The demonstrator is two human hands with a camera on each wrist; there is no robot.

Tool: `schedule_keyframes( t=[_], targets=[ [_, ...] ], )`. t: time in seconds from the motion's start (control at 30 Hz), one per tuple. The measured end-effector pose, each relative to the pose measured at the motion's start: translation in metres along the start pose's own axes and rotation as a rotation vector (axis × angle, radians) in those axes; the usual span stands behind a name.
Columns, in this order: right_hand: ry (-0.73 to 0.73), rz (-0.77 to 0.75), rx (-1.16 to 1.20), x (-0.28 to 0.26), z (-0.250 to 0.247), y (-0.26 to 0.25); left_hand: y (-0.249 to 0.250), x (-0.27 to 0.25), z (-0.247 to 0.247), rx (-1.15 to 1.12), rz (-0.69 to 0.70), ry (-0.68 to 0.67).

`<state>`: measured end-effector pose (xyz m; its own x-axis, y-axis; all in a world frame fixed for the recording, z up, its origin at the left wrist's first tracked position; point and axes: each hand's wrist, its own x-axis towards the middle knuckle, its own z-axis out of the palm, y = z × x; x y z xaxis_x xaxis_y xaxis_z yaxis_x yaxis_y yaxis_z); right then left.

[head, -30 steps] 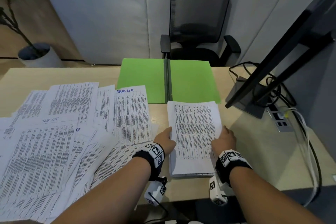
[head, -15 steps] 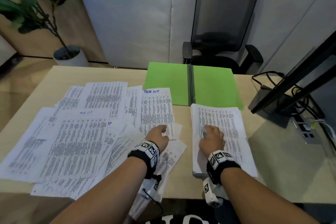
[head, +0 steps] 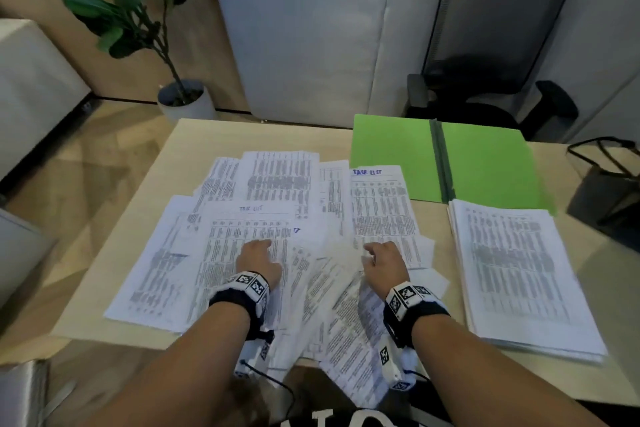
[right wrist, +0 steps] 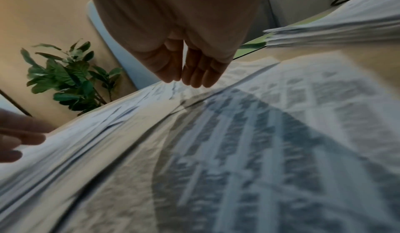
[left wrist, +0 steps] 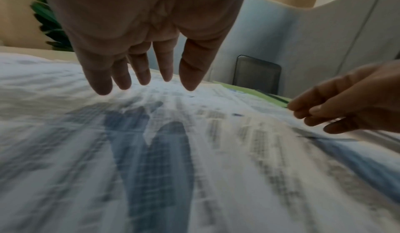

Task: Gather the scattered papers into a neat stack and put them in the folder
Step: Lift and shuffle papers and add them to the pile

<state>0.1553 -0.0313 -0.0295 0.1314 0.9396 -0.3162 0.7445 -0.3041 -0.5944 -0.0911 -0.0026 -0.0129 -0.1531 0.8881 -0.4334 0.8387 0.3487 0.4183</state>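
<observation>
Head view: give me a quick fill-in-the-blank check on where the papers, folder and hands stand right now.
1. The folder lying open at the far side of the desk is ____ in colour.
2. The neat stack sits on the desk just in front of the folder, to the ____ of the scattered papers.
3. The left hand and right hand are both over the ____ papers, not the stack.
4. The handwritten heading on the sheet nearest the folder reads "TASK ____".

Missing words: green; right; scattered; LIST
</observation>
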Motion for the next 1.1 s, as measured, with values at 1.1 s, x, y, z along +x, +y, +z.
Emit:
schedule_keyframes(
  t=[1.1],
  targets=[
    [0.211,0.282,0.032,0.031,0.001,-0.015,-0.008,0.009,-0.018,-0.136,-0.006,0.107]
  ],
)
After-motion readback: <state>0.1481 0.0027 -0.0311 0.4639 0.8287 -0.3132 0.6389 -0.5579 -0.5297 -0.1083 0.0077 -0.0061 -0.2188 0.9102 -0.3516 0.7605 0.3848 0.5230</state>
